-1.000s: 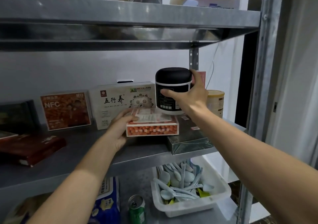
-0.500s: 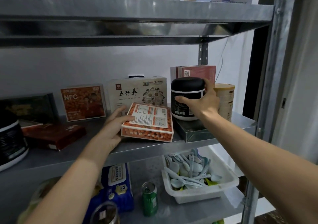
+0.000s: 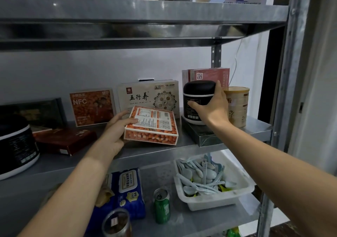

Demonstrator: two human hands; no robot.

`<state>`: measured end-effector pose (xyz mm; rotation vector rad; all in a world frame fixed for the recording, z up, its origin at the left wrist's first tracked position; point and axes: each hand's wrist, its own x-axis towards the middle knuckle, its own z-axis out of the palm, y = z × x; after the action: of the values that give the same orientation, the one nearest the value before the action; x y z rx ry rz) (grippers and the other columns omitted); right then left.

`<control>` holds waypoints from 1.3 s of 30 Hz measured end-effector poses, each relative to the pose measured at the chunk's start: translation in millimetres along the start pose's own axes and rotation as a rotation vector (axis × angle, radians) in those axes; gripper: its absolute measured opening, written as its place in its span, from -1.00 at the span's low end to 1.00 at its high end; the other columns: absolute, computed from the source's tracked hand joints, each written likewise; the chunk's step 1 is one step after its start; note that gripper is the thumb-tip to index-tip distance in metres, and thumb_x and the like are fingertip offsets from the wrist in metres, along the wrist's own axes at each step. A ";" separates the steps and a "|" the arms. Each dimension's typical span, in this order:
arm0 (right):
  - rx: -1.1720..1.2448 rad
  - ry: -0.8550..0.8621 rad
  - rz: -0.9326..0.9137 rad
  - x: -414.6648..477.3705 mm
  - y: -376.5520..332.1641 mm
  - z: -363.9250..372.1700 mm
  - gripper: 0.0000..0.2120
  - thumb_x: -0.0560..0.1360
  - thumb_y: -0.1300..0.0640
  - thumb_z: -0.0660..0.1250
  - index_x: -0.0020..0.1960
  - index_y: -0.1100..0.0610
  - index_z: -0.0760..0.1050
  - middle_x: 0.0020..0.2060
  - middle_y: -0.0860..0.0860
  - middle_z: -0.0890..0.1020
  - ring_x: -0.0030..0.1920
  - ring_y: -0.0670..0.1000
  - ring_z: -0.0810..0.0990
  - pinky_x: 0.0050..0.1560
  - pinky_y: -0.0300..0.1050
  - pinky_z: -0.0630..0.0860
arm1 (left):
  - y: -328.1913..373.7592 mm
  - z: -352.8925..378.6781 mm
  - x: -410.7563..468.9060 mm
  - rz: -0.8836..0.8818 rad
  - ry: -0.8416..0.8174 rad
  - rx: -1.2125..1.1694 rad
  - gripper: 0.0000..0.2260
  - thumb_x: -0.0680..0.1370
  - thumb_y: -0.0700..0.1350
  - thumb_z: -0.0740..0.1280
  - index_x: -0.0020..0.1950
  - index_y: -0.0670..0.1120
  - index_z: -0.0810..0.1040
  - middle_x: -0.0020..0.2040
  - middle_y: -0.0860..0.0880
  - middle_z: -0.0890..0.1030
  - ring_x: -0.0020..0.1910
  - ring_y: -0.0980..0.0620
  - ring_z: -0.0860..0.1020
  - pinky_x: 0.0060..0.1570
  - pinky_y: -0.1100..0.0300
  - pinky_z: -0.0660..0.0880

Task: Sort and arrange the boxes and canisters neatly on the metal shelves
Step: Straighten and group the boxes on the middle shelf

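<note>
My left hand grips the left end of an orange box, tilted with its label side up, at the front of the middle metal shelf. My right hand wraps round a black canister that stands on a flat dark green box. Behind them stand an orange NFC box, a cream box and a red box. A beige canister stands right of the black one.
A second black canister and a dark red flat box sit at the shelf's left. Below are a white tub of spoons, a green can, a blue wipes pack and a jar. A steel upright bounds the right.
The black canister has come down from mid-air onto the dark green box. The orange box's far edge has been lifted, so it tilts more. The view has shifted left and down.
</note>
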<state>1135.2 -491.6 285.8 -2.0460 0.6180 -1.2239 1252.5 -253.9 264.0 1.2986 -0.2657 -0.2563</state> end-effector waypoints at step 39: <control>0.997 -0.565 0.202 -61.0 -57.9 78.0 -0.68 0.52 0.38 0.34 0.19 0.06 0.50 0.03 0.05 0.68 -0.06 -0.03 0.71 -0.16 -0.10 0.65 | -1.6 -53.0 4.6 0.395 -0.038 0.253 -0.21 0.42 -0.19 0.51 0.50 0.25 0.21 0.27 0.03 0.53 0.23 0.10 0.52 0.20 0.01 0.52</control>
<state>1180.8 -387.9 267.3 -1.3096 -0.0808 -0.5714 1274.4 -207.6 249.5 1.4592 -0.5937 0.0925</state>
